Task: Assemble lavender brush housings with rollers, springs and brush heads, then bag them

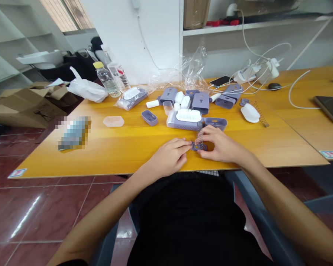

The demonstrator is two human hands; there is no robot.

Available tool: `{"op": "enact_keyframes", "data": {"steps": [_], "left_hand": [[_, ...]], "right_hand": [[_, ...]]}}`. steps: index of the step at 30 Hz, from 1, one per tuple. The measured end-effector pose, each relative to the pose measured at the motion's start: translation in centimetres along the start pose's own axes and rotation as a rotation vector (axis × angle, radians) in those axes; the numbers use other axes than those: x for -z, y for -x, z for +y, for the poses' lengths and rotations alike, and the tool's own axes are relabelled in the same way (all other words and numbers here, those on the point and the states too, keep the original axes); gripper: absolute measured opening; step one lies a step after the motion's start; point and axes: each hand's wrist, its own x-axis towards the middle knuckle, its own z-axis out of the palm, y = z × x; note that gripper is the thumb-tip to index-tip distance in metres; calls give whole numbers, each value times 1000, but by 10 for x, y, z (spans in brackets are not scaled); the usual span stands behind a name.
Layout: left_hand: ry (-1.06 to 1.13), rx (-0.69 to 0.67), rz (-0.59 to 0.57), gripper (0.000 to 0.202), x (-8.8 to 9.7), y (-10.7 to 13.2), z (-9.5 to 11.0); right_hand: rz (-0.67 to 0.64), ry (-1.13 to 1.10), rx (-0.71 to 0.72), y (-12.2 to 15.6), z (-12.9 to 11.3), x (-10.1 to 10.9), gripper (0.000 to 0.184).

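Note:
My right hand (218,144) pinches a thin metal coil spring (199,137) that stands upright at the table's front edge. Under the spring lies a small purple plastic part (196,146). My left hand (170,156) is closed, its fingertips pressing on the left end of that part. Just behind my hands sits a purple casing (183,123) with a white bristled brush piece (188,115) on top. A purple open cap (215,122) is close behind my right hand. Whether the spring is seated in the part cannot be made out.
Several purple casings (200,103) and white pieces lie farther back. To the right are a white oval shell (250,112) and a loose spring (261,115). Leftward sit a small purple cap (150,117), a clear tray (113,121) and bottles (108,79). Cables (255,79) cross the back right.

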Motion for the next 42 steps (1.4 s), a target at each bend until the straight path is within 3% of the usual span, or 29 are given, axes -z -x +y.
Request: {"op": "enact_keyframes", "data": {"steps": [17,42], "left_hand": [[-34,-64,-7,40,0,2,-4],[-20,-43,-6,39,2,1,-1]], "right_hand": [[83,-16,-26,2,-1,-9,10],[-32,4,15,1,-2,0,13]]}}
